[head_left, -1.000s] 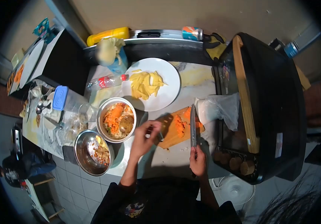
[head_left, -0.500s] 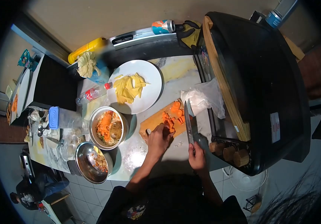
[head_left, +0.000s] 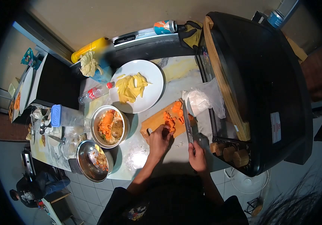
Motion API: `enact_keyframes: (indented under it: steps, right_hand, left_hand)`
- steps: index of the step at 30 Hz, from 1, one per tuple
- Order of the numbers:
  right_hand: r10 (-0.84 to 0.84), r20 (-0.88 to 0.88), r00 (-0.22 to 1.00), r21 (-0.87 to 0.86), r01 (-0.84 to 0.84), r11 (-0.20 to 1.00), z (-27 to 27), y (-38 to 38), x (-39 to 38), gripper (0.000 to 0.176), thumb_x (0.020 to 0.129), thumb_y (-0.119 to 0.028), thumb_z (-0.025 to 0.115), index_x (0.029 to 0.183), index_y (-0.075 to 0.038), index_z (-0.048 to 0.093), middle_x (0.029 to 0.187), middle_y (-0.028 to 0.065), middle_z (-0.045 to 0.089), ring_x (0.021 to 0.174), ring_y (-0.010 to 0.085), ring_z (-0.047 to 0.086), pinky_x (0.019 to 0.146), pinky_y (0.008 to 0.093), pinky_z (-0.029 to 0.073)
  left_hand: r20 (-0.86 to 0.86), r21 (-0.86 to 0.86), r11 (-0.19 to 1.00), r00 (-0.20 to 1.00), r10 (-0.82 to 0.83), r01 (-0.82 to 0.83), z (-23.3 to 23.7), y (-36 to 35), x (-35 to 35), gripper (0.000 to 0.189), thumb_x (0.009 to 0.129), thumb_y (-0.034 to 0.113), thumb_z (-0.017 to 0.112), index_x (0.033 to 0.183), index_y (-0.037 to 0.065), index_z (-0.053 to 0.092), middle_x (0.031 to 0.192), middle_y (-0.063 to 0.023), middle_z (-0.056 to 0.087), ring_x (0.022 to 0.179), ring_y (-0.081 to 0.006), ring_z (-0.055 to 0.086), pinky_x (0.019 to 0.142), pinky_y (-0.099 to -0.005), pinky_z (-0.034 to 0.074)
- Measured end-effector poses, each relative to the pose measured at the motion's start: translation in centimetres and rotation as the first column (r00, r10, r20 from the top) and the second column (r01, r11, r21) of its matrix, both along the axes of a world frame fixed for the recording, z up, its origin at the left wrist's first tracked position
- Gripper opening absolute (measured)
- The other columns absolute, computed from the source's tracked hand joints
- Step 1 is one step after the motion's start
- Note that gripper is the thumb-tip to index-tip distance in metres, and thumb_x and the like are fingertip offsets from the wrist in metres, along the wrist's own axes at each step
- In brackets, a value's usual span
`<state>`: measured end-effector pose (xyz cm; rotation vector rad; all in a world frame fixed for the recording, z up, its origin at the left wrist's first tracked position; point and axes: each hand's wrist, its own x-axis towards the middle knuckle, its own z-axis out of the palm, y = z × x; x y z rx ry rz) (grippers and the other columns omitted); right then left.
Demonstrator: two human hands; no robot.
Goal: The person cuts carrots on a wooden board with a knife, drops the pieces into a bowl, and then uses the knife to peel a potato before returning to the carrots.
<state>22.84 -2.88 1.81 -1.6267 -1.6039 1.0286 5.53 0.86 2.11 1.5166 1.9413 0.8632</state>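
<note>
On the wooden cutting board [head_left: 155, 122] lie several orange carrot pieces [head_left: 177, 108]. My left hand [head_left: 158, 141] is at the board's lower left part, its fingers bent together at the edge of the carrot pieces; what they pinch, if anything, is hidden. My right hand [head_left: 197, 155] is closed round the handle of a long knife [head_left: 187, 122]. The blade points away from me and lies over the right part of the board, beside the carrots. A white plastic bag [head_left: 200, 100] sits just beyond the blade.
A white plate [head_left: 154, 93] holds yellow strips. Left of the board are a pot [head_left: 93, 129] of mixed food and a metal bowl [head_left: 84, 165]. A bottle [head_left: 93, 93] lies behind them. A black oven [head_left: 265, 90] stands right. Another person [head_left: 37, 189] is far left.
The knife blade has shifted slightly left, closer over the board and carrot pieces. My left hand has barely moved. The whole view has shifted slightly.
</note>
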Motion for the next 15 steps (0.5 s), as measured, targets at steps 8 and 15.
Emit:
enact_keyframes:
  steps: [8, 15]
  right_hand:
    - [0.003, -0.026, 1.000, -0.085, -0.006, 0.996, 0.4, -0.3, 0.0, 0.017, 0.093, -0.018, 0.051, 0.087, -0.002, 0.051, 0.072, 0.0241, 0.056, 0.069, 0.0459, 0.056, 0.059, 0.0501, 0.042]
    - [0.009, 0.006, 1.000, -0.047, -0.008, 0.999, 0.7, -0.4, 0.1, 0.019, 0.093, -0.020, 0.052, 0.089, -0.002, 0.052, 0.073, 0.0235, 0.058, 0.071, 0.0447, 0.057, 0.061, 0.0499, 0.043]
  left_hand:
    - [-0.126, 0.065, 0.998, 0.992, -0.012, 0.021, -0.6, -0.4, 0.9, 0.026, 0.074, 0.012, 0.073, 0.094, 0.001, 0.061, 0.080, -0.0172, 0.065, 0.074, -0.0359, 0.063, 0.063, -0.0411, 0.050]
    - [-0.142, 0.110, 0.991, 0.988, -0.060, 0.077, -0.5, -0.8, 1.4, 0.017, 0.080, 0.010, 0.067, 0.094, 0.001, 0.061, 0.082, -0.0157, 0.064, 0.076, -0.0346, 0.062, 0.063, -0.0419, 0.050]
